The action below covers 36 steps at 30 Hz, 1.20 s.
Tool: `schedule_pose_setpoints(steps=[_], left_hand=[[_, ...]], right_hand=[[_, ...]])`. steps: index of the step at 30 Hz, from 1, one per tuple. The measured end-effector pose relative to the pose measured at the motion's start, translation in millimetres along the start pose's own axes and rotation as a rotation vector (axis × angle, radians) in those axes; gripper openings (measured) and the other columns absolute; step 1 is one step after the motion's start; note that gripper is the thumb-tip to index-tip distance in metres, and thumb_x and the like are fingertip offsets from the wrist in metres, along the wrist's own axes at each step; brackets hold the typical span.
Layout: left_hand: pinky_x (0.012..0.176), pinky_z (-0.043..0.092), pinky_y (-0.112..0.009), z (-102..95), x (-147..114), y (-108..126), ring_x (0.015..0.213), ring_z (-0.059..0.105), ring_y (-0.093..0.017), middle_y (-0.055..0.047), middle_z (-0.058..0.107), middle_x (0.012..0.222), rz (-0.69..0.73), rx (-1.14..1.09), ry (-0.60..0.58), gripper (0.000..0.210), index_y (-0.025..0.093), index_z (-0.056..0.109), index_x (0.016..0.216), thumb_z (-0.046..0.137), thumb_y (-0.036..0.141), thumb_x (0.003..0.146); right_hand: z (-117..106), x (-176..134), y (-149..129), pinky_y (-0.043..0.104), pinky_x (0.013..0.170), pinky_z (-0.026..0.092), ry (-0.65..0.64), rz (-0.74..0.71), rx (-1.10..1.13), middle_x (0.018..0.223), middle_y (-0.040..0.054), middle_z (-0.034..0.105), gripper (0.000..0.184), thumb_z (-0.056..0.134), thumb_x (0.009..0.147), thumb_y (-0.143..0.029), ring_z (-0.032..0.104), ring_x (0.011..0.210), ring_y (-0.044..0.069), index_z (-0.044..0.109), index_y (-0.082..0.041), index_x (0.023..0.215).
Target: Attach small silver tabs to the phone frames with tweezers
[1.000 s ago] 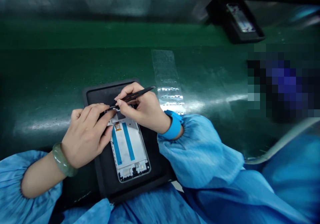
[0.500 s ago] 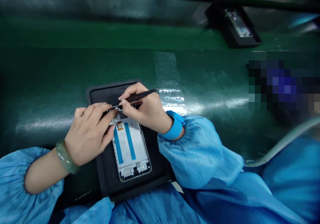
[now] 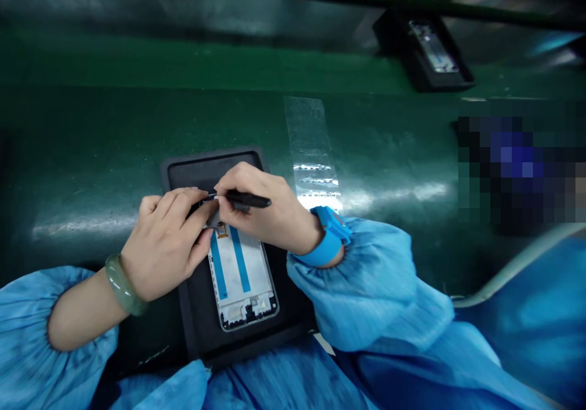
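"phone frame (image 3: 232, 269): saw it where?"

"found it flat in a black tray (image 3: 206, 166), with two blue strips (image 3: 240, 260) facing up."

"spotted any other container?"

"noticed a black box (image 3: 442, 82) farther off, upper right, holding a second frame (image 3: 433, 47)."

"and the fingers?"

"found the left hand (image 3: 158, 245) at the frame's upper left edge, thumb apart from forefinger; could not tell whether clamped on anything. saw thumb and fingers of the right hand (image 3: 272, 205) clamped on a dark tool (image 3: 249, 199) over the upper end; could not make out its tip."

"compared with half a second before?"

"saw the tool's rear end swung lower, right hand rolled with it; found left hand and frame nearly unchanged."
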<state>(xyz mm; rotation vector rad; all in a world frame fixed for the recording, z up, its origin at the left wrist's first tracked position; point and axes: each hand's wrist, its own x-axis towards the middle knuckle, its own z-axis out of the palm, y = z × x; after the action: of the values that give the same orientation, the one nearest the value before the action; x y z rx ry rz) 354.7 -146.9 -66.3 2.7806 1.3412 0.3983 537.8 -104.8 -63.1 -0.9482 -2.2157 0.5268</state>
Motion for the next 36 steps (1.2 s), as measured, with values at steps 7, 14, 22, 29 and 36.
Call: schedule_pose_setpoints(steps=[7, 14, 22, 29, 36], left_hand=[[0.076, 0.034, -0.042, -0.8, -1.8, -0.1, 0.109, 0.052, -0.028, -0.012, 0.057, 0.117, -0.005, -0.012, -0.026, 0.034, 0.017, 0.053, 0.118, 0.046, 0.032, 0.088], [0.088, 0.030, -0.047, 0.9, -3.9, -0.2, 0.122, 0.045, -0.030, -0.012, 0.057, 0.119, -0.027, -0.056, -0.037, 0.033, 0.018, 0.052, 0.119, 0.046, 0.031, 0.088], [0.097, 0.024, -0.051, 1.3, -4.1, 0.0, 0.121, 0.046, -0.030, -0.011, 0.057, 0.118, -0.039, -0.072, -0.039, 0.033, 0.019, 0.053, 0.117, 0.047, 0.030, 0.087], [0.099, 0.025, -0.053, 1.5, -4.4, 0.2, 0.120, 0.046, -0.031, -0.012, 0.058, 0.117, -0.043, -0.089, -0.023, 0.033, 0.019, 0.054, 0.117, 0.048, 0.029, 0.086], [0.101, 0.024, -0.056, 2.3, -5.3, -0.3, 0.121, 0.045, -0.032, -0.012, 0.056, 0.118, -0.049, -0.105, -0.035, 0.033, 0.017, 0.055, 0.116, 0.047, 0.029, 0.086]], right_hand=[[2.6, -5.5, 7.9, 0.019, 0.060, 0.048, 0.129, 0.171, 0.239, 0.079, -0.0008, 0.059, 0.005, 0.055, 0.080, -0.016, 0.059, 0.067, 0.008, 0.051, -0.018, 0.083], [3.0, -7.6, 8.9, 0.023, 0.068, 0.049, 0.111, 0.176, 0.232, 0.083, -0.0003, 0.061, 0.005, 0.056, 0.080, -0.018, 0.061, 0.076, 0.010, 0.053, -0.019, 0.083], [4.9, -7.7, 8.8, 0.022, 0.069, 0.049, 0.110, 0.135, 0.181, 0.083, -0.0001, 0.062, 0.005, 0.057, 0.081, -0.019, 0.061, 0.077, 0.010, 0.054, -0.019, 0.084], [4.7, -7.3, 7.5, 0.022, 0.066, 0.049, 0.114, 0.178, 0.175, 0.082, -0.0004, 0.061, 0.003, 0.056, 0.082, -0.022, 0.060, 0.075, 0.010, 0.054, -0.020, 0.083], [6.1, -8.0, 6.0, 0.023, 0.069, 0.049, 0.091, 0.091, 0.114, 0.084, 0.0000, 0.063, 0.004, 0.056, 0.083, -0.020, 0.061, 0.079, 0.011, 0.053, -0.020, 0.085]])
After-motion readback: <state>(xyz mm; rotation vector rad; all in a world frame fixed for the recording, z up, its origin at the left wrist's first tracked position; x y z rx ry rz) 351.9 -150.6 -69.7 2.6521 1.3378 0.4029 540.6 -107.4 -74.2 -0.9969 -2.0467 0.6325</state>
